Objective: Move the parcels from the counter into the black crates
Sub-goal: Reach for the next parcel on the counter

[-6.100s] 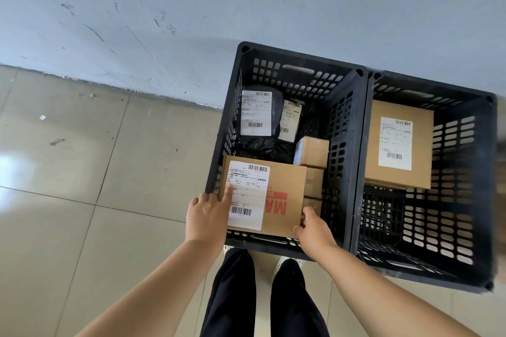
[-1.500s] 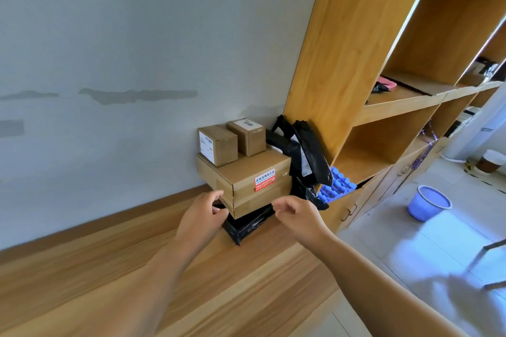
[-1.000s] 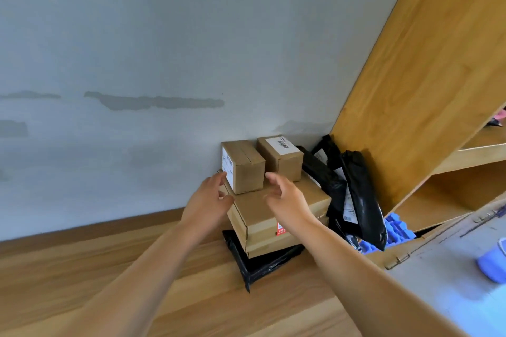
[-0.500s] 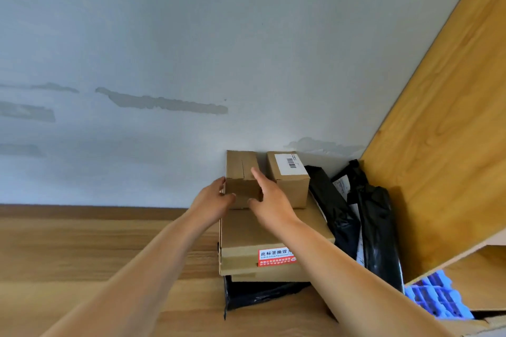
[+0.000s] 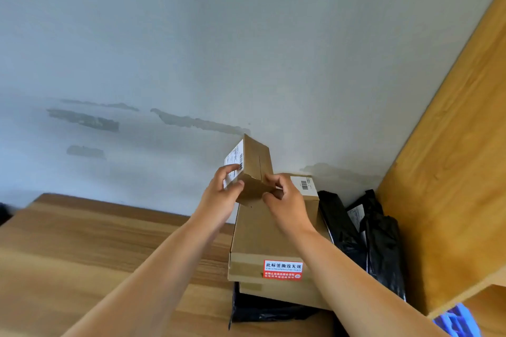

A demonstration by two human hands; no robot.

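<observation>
Two bare hands hold a small brown cardboard box [image 5: 253,169] up in the air, just above the pile of parcels. The box is tilted, with one corner pointing down. A white paper label with a barcode is on its left side.

The left hand [image 5: 223,193] grips the left side of the box, with its fingers curled over the label and its thumb on the near face. The right hand [image 5: 286,197] pinches the near right edge of the box with its thumb and curled fingers.

Under the hands lies a big flat brown cardboard box with a red sticker [image 5: 269,249]. Another small brown box with a white label [image 5: 304,186] sits on top of it, at the back by the wall, just beside the right hand. A flat black plastic mail bag [image 5: 265,312] peeks out from under the big box. All of this rests on the long wooden counter [image 5: 95,252].

To the right, two more black plastic bags [image 5: 377,238] lean between the pile and the tall wooden shelf side [image 5: 449,159]. Something blue [image 5: 457,320] shows at the bottom right corner, but it is too cut off to tell what it is. Behind everything is a pale grey wall with darker patches [image 5: 191,63].
</observation>
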